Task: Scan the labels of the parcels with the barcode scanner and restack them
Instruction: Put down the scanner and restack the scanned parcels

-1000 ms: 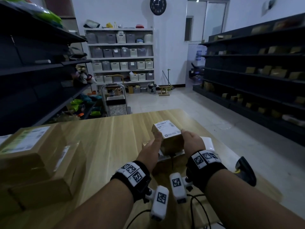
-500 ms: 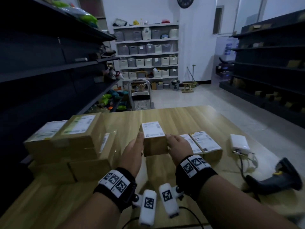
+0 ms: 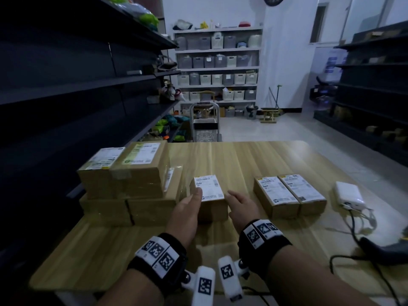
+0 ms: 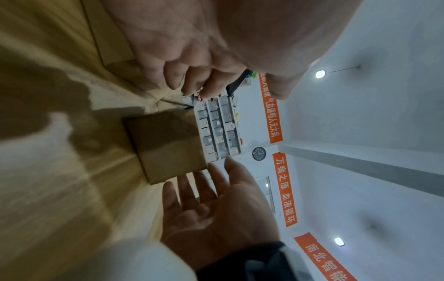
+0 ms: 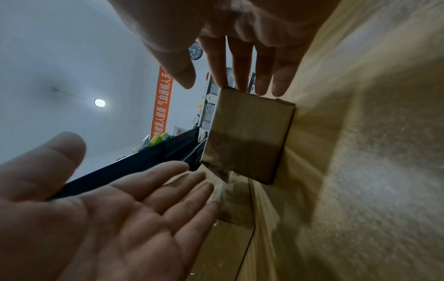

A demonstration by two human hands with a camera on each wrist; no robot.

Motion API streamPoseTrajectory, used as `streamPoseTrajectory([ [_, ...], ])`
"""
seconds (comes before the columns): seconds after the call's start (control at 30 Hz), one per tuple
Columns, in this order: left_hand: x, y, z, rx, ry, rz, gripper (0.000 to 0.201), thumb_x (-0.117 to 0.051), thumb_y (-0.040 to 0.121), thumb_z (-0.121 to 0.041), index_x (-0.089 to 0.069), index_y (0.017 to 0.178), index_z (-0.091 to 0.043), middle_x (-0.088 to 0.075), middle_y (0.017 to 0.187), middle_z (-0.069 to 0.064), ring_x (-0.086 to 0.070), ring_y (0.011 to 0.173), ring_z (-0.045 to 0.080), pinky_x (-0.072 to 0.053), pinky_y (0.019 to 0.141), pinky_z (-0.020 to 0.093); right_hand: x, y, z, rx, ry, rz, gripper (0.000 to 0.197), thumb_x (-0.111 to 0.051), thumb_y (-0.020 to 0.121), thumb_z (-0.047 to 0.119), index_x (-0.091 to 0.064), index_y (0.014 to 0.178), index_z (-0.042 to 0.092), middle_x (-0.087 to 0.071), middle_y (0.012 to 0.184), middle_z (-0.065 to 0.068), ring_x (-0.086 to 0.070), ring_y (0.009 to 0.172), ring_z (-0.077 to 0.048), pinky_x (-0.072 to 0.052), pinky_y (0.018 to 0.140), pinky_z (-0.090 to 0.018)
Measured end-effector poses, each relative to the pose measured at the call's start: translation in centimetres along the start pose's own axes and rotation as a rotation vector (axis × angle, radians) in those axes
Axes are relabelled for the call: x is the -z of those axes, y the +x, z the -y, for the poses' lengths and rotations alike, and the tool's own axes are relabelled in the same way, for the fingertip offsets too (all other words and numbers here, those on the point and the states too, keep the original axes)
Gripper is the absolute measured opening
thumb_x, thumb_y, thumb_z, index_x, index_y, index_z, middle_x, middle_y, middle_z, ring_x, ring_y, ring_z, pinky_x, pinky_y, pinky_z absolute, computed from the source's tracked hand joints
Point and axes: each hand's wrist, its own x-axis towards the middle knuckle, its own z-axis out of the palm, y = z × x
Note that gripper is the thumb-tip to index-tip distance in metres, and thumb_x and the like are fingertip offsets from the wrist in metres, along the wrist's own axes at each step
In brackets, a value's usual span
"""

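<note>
A small brown parcel [image 3: 209,195] with a white label on top stands on the wooden table [image 3: 254,160], just right of a stack of larger parcels [image 3: 132,175]. My left hand [image 3: 187,206] is open at its left side, thumb by the label's edge. My right hand [image 3: 239,204] is open at its right side. In the right wrist view the right fingers [image 5: 240,62] are straight, tips at the parcel [image 5: 247,138], and the left hand [image 5: 125,205] lies open just short of it. The black barcode scanner [image 3: 386,250] lies at the table's right edge, untouched.
Two labelled parcels [image 3: 289,195] lie side by side right of my hands. A white adapter [image 3: 348,195] with cables sits further right. Dark shelving runs along the left, close behind the stack. A cart and shelves of bins stand beyond the table's far edge.
Both hands carried the small parcel left and set it down beside the stack. The fingers that gripped it have straightened and come off its sides.
</note>
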Motion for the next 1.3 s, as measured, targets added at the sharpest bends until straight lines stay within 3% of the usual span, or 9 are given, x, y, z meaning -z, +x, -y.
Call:
streamPoseTrajectory([
  [0.13,0.7,-0.9,-0.6,0.012,-0.022,-0.012,0.053,-0.046,0.111,-0.06,-0.084,0.113,-0.024,-0.086,0.102,-0.008,-0.08,0.096,0.011,-0.058,0.079,0.029,-1.3,0.0,-0.2,-0.001,-0.021,0.064,0.021,-0.07,0.083,0.048,-0.078,0.1,0.038,-0.08,0.113,0.007,-0.073,0.112,-0.019,-0.058,0.106,-0.051],
  [0.23,1.3,-0.9,-0.5,-0.001,-0.011,-0.027,0.052,-0.046,0.11,-0.061,-0.085,0.098,-0.029,-0.085,0.09,-0.017,-0.08,0.092,0.008,-0.06,0.09,0.035,-2.5,-0.1,-0.6,0.034,-0.03,0.096,0.025,-0.07,0.079,0.051,-0.079,0.098,0.039,-0.081,0.111,0.009,-0.074,0.111,-0.017,-0.058,0.105,-0.05],
  [0.43,2.4,-1.0,0.1,0.006,-0.046,-0.039,0.049,-0.048,0.107,-0.066,-0.084,0.098,-0.034,-0.086,0.097,-0.012,-0.081,0.101,0.017,-0.062,0.102,0.049,-3.9,-1.4,-0.2,0.088,-0.035,0.108,0.04,-0.07,0.089,0.044,-0.078,0.122,0.024,-0.08,0.115,0.007,-0.074,0.111,-0.016,-0.058,0.105,-0.05],
  [0.5,2.4,-1.0,0.2,-0.012,-0.032,-0.041,0.048,-0.047,0.108,-0.065,-0.083,0.1,-0.034,-0.086,0.098,-0.012,-0.081,0.102,0.014,-0.062,0.097,0.042,-3.8,-1.2,-0.4,0.089,-0.043,0.102,0.047,-0.07,0.081,0.053,-0.079,0.12,0.027,-0.08,0.116,0.008,-0.074,0.112,-0.016,-0.058,0.105,-0.051],
  [0.63,2.1,-1.1,-0.2,-0.029,-0.053,-0.026,0.046,-0.046,0.109,-0.062,-0.081,0.107,-0.031,-0.085,0.096,-0.019,-0.079,0.094,0.002,-0.055,0.079,0.024,-2.9,-1.3,0.2,0.072,-0.014,0.099,0.019,-0.071,0.089,0.046,-0.074,0.106,0.038,-0.075,0.117,0.011,-0.069,0.118,-0.018,-0.054,0.11,-0.05],
  [0.77,1.1,-0.8,-0.7,-0.049,-0.051,-0.022,0.038,-0.048,0.105,-0.065,-0.071,0.096,-0.036,-0.078,0.081,-0.032,-0.07,0.083,-0.014,-0.05,0.082,0.024,-0.8,-0.8,1.0,0.062,0.047,0.06,0.065,-0.069,0.064,0.067,-0.073,0.122,0.04,-0.074,0.127,0.009,-0.066,0.123,-0.016,-0.052,0.113,-0.051],
  [0.93,-2.5,0.3,-1.4,-0.021,-0.112,0.053,0.059,-0.055,0.087,-0.087,-0.07,0.094,-0.03,-0.074,0.104,-0.007,-0.07,0.102,0.016,-0.058,0.105,0.048,4.5,0.1,3.3,0.152,0.065,-0.101,0.03,-0.071,0.081,0.056,-0.077,0.097,0.031,-0.08,0.106,0.0,-0.074,0.103,-0.024,-0.06,0.1,-0.051],
  [1.17,-10.4,2.0,-1.3,0.052,-0.186,0.155,0.081,-0.058,0.095,-0.08,-0.063,0.145,-0.017,-0.071,0.123,-0.006,-0.07,0.12,0.019,-0.058,0.112,0.05,13.9,1.9,4.1,0.128,-0.008,-0.288,0.027,-0.065,0.093,0.049,-0.072,0.088,0.023,-0.078,0.103,-0.006,-0.072,0.105,-0.032,-0.056,0.104,-0.059],
  [1.3,-13.9,2.6,-1.3,0.084,-0.121,0.24,0.092,-0.051,0.055,-0.109,-0.067,0.104,-0.034,-0.07,0.112,-0.009,-0.068,0.119,0.023,-0.051,0.118,0.057,16.2,2.5,2.8,0.057,-0.08,-0.263,0.041,-0.051,0.086,0.064,-0.069,0.089,0.028,-0.077,0.113,-0.009,-0.071,0.108,-0.035,-0.055,0.103,-0.06],
])
